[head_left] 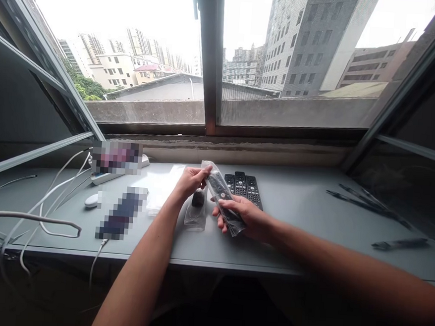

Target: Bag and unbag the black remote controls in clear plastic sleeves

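Between my two hands is a black remote control (pixel 221 193) inside a clear plastic sleeve, held tilted above the table. My left hand (pixel 196 181) pinches the upper end of the sleeve. My right hand (pixel 240 212) is wrapped round the lower part, thumb on top and fingers underneath. Behind the right hand, several bare black remote controls (pixel 241 184) lie side by side on the table. Under my left hand lies another clear sleeve (pixel 195 220) with a dark item in it, partly hidden by the hand and the held remote.
White sheets or bags (pixel 163 191) lie left of my left hand. Further left are a blurred-out phone-like item (pixel 121 216) on a cable, a white rounded object (pixel 91 201), a power strip (pixel 143 162) and loose white cables (pixel 43 205). Pens (pixel 400 244) lie at the right. Windows stand behind.
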`<state>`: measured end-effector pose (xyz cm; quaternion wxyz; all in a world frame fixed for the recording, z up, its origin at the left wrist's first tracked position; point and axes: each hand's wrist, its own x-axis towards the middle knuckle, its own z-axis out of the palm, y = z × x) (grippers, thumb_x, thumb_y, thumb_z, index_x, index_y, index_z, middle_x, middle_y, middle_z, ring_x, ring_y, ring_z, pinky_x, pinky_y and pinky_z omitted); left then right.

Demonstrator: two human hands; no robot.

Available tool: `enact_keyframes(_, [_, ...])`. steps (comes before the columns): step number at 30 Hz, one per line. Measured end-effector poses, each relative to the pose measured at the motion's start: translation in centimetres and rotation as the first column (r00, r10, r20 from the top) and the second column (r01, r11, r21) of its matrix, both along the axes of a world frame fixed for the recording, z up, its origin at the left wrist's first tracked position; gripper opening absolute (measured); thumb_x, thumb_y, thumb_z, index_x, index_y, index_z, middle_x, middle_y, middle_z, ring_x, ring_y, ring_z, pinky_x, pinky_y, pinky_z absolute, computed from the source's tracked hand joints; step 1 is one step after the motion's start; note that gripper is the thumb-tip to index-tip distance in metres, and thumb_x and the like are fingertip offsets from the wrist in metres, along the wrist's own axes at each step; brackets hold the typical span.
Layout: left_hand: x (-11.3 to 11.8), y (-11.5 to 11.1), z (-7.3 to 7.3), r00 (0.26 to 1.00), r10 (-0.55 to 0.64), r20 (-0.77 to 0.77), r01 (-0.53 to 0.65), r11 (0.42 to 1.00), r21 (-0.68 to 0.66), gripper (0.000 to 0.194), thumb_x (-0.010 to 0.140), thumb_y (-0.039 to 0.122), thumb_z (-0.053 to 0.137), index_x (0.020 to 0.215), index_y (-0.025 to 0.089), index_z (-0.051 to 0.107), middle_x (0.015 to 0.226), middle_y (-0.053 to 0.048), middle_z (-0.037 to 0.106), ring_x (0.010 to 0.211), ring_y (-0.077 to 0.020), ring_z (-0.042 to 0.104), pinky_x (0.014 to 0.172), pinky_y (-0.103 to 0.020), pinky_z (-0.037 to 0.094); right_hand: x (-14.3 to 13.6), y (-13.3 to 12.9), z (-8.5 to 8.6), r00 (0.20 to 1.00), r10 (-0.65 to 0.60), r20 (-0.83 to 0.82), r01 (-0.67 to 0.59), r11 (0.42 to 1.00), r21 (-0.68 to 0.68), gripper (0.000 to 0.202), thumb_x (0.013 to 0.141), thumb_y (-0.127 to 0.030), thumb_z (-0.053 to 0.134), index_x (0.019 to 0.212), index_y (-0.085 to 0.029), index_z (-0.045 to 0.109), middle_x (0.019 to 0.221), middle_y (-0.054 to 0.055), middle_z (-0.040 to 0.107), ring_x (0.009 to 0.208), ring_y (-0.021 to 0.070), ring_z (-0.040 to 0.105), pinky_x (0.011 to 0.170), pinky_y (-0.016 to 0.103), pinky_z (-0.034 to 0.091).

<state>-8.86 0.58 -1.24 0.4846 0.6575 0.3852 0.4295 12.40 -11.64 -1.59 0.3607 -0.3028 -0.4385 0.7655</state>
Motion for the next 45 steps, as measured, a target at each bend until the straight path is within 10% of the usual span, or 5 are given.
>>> enact_keyframes(18, [-0.1,-0.3,0.2,0.999,0.003,0.046,-0.002,0.999,-0.035,0.055,0.084,0.066,0.084,0.065,0.016,0.07,0.058,0.0,0.053,0.051,-0.0089,0.044,0.052,-0.024,0.032,-0.1,-0.1,0.1,0.999,-0.027,-0.019,0.027,0.999,-0.022,0.03,0.094,-0.04,0.082,0.099,-0.014,0.067,0.084,0.01,0.079,0.059,0.0168,0.073,0.06,0.027,0.06])
enact_keyframes(26, [-0.9,-0.9,0.6,0.976,-0.217,0.025,0.218,0.961,-0.17,0.052,0.086,0.061,0.085,0.066,0.015,0.071,0.059,-0.002,0.055,0.052,-0.0101,0.044,0.052,-0.026,0.03,0.0,-0.4,1.0,1.0,-0.011,0.025,0.011,1.0,-0.019,0.031,0.096,-0.041,0.081,0.103,-0.015,0.065,0.08,0.008,0.079,0.058,0.0152,0.072,0.057,0.024,0.057])
enact_keyframes(32, [-0.5,0.3,0.3,0.952,0.163,0.258,-0.134,0.983,-0.126,0.043,0.076,0.054,0.092,0.073,0.015,0.073,0.065,-0.002,0.06,0.053,-0.0104,0.049,0.051,-0.025,0.035,0.0,-0.2,0.8,1.0,-0.009,0.03,0.009,1.0,-0.003,0.036,0.094,-0.044,0.083,0.103,-0.018,0.061,0.087,0.006,0.08,0.046,0.0108,0.062,0.039,0.021,0.048])
enact_keyframes(38, [-2.7,2.3,0.3,0.584,0.612,0.533,-0.567,0.778,-0.271,0.031,0.074,0.038,0.089,0.089,0.017,0.072,0.07,0.003,0.061,0.056,-0.0086,0.052,0.05,-0.02,0.038,0.4,-0.1,0.6,0.996,0.066,0.06,-0.067,0.998,0.012,0.045,0.093,-0.045,0.084,0.12,-0.013,0.068,0.097,0.011,0.082,0.052,0.0139,0.069,0.041,0.024,0.054])
enact_keyframes(45, [-3.4,2.4,0.5,0.464,0.655,0.596,-0.55,0.74,-0.386,0.02,0.079,0.027,0.081,0.085,0.019,0.064,0.067,0.004,0.057,0.052,-0.0088,0.053,0.043,-0.019,0.034,0.8,-0.1,1.1,0.953,-0.304,0.005,0.294,0.926,0.239,0.044,0.094,-0.054,0.083,0.113,-0.016,0.071,0.09,0.009,0.081,0.049,0.014,0.068,0.047,0.026,0.054])
